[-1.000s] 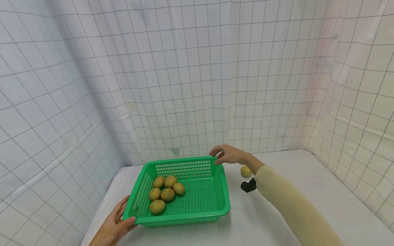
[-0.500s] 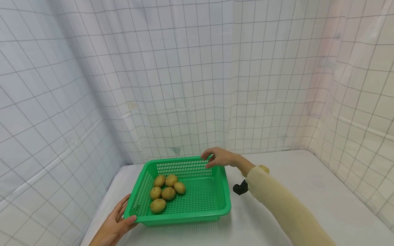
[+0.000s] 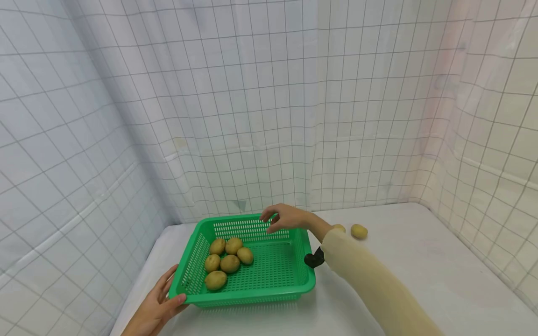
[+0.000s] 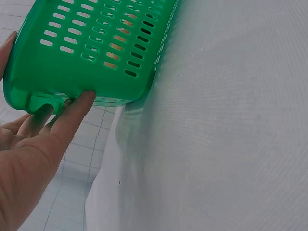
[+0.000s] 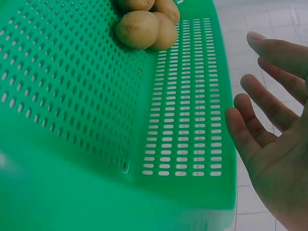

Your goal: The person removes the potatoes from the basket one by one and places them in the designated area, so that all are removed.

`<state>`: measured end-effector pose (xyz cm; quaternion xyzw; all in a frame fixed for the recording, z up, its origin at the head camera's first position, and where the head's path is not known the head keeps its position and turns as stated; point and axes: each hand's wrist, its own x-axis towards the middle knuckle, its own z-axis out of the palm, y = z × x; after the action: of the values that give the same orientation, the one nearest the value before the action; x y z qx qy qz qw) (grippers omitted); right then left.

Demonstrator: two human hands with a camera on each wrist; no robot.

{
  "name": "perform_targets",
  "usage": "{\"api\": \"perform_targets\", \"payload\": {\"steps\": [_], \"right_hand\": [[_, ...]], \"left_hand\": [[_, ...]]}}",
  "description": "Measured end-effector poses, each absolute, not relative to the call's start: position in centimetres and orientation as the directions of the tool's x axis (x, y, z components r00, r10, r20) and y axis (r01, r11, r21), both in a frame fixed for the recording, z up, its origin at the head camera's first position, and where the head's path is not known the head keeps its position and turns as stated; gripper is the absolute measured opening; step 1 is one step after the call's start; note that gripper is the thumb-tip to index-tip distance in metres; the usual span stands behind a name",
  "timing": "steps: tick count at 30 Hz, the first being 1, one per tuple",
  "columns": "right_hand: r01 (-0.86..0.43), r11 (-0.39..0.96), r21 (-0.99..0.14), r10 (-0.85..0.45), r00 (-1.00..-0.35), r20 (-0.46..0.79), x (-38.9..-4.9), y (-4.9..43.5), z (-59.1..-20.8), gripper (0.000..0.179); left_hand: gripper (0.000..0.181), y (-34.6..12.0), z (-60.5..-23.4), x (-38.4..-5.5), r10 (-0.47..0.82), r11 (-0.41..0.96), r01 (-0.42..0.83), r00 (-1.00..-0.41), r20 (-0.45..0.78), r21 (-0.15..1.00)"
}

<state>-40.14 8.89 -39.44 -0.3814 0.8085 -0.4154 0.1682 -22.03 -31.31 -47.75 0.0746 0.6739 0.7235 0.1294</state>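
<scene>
A green plastic basket (image 3: 248, 297) with slotted walls stands on the white-covered table, several potatoes (image 3: 230, 264) gathered in its left half. My left hand (image 3: 153, 308) holds the near left corner, thumb over the rim and fingers against the outer wall. In the left wrist view, the left hand's fingers (image 4: 74, 118) reach under the basket's lip (image 4: 21, 98). Above the far right part of the basket hovers my right hand (image 3: 290, 218), fingers loosely bent and holding nothing. The right wrist view shows the right hand (image 5: 284, 144) spread beside the basket's far rim (image 5: 226, 96).
Right of the basket, a potato (image 3: 359, 231) lies on the table, with another potato (image 3: 338, 228) partly hidden by the right forearm. A black object (image 3: 314, 258) sits under the right wrist. White grid-patterned sheets (image 3: 252, 116) hang at the back and sides.
The right hand has moved left from the basket's far right corner along its back side. Potatoes on the table are now uncovered by the forearm. The left hand keeps its hold.
</scene>
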Motion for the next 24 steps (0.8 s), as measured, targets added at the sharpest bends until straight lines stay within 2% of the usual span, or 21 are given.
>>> {"api": "perform_targets", "payload": {"steps": [12,24], "right_hand": [[-0.505,0.334,-0.796,-0.790,-0.610,0.056,-40.3,6.2,-40.3,0.043],[-0.486,0.368,-0.793,-0.795,-0.607,0.003,-40.2,4.2,-41.3,0.043]], "left_hand": [[0.088,-31.4,-47.8,-22.0,0.306,-0.080,-0.085,-0.950,-0.057,0.993],[0.088,-31.3,-47.7,-22.0,0.307,-0.080,-0.066,-0.951,-0.039,0.995]]}}
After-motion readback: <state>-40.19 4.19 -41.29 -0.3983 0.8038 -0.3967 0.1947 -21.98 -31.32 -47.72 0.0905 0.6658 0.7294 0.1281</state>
